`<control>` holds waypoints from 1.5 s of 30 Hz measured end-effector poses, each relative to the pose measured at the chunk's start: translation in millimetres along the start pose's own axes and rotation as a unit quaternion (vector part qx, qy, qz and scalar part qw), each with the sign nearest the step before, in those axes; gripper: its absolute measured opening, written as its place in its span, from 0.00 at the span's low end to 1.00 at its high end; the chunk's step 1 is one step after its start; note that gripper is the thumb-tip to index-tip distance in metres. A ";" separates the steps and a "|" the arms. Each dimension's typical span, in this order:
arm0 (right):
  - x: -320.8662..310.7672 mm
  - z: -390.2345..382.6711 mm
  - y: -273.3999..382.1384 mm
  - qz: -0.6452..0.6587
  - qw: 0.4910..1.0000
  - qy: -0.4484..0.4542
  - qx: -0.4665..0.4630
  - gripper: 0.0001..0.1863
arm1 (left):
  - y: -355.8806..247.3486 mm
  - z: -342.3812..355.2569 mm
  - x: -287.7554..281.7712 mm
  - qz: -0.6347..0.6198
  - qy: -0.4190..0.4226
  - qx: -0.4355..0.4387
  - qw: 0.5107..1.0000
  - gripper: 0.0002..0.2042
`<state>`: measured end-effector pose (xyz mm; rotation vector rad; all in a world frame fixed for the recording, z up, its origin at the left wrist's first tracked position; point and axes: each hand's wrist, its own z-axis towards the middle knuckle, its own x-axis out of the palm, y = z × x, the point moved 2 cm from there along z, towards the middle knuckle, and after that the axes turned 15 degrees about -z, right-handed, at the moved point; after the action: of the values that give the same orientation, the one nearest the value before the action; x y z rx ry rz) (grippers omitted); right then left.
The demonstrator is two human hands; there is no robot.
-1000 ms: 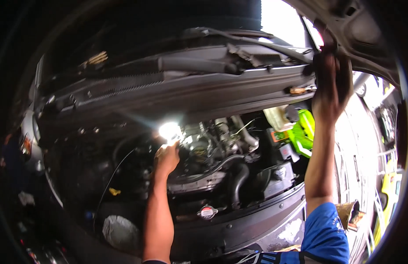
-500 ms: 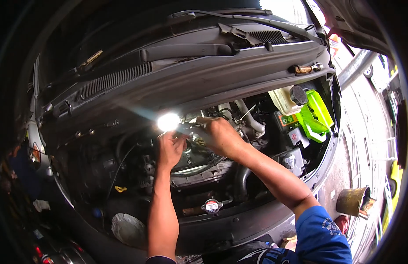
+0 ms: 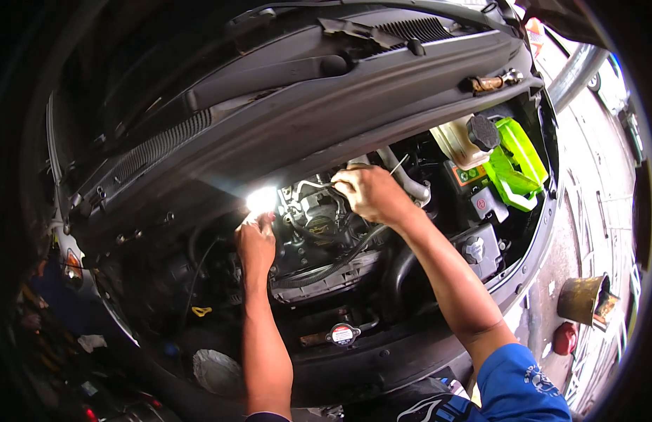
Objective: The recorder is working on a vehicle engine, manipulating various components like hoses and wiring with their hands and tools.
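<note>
My left hand is closed around a small, brightly glowing work light at the left side of the engine. Its glare hides the fingertips and the lamp's outline. To the right, my right hand is a fist over the back of the engine. A thin dark piece shows at its fingertips, beside a bent metal pipe; what the fist holds cannot be told. A thin rod stands up behind this hand, next to a grey pipe.
At the right of the engine bay are a whitish reservoir with a black cap, a bright green plastic cover and a battery. A radiator cap lies in front. One wrench rests on the cowl. A bucket stands outside.
My right hand has moved right, away from my left hand, uncovering the engine top and bent pipe. My left hand has shifted slightly left with the light. The view has tilted a little.
</note>
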<state>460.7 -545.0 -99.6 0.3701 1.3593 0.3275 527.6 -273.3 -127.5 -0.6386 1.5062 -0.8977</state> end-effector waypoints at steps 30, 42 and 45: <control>50.7 -0.9 -3.2 -0.095 0.986 -0.093 -0.097 0.14 | 13.1 44.2 41.8 0.234 0.028 0.006 0.972 0.25; 44.1 1.3 -3.4 -0.035 0.981 -0.147 -0.119 0.23 | 3.2 31.6 42.0 0.109 0.018 -0.029 0.993 0.25; 43.3 2.4 -0.5 -0.020 0.985 -0.129 -0.116 0.23 | 12.0 34.9 39.9 0.158 -0.003 0.061 0.986 0.26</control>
<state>470.9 -526.7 -137.6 0.1841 1.0605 0.3866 557.7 -305.4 -159.5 -0.3014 1.4837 -0.7350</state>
